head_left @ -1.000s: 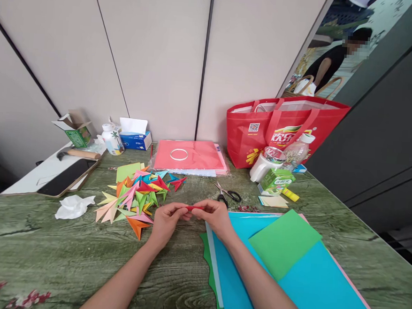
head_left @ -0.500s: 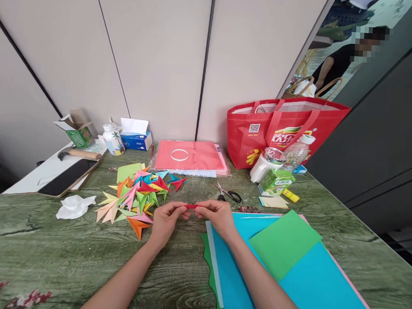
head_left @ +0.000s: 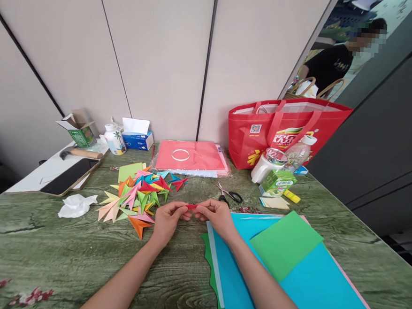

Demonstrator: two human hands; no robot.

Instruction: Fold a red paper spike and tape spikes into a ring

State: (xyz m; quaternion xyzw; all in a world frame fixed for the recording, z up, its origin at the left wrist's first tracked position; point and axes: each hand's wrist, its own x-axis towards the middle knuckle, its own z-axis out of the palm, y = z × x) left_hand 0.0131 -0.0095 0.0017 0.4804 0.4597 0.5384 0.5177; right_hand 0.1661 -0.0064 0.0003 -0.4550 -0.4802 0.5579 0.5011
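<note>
A small folded red paper [head_left: 191, 206] is pinched between both hands above the table. My left hand [head_left: 169, 218] grips its left end with thumb and fingers, and my right hand [head_left: 217, 216] grips its right end. Left of my left hand lies a pile of folded paper pieces [head_left: 141, 192] in many colours. Under my right forearm are blue sheets [head_left: 310, 279], with a green square sheet [head_left: 286, 245] on top. Black-handled scissors [head_left: 229, 194] lie open just beyond my right hand.
A red bag [head_left: 242, 143], white mug [head_left: 263, 170], green box [head_left: 276, 184] and yellow glue stick [head_left: 292, 196] stand or lie at the back right. Packed red paper [head_left: 191, 160] lies at the back; crumpled tissue [head_left: 76, 206], phone [head_left: 68, 177] and hammer [head_left: 86, 153] at left. Behind, a person [head_left: 330, 64] leans.
Both hands keep their pinch on the red paper, almost unmoved. The person in the background has shifted a little, with more of the black shirt showing.
</note>
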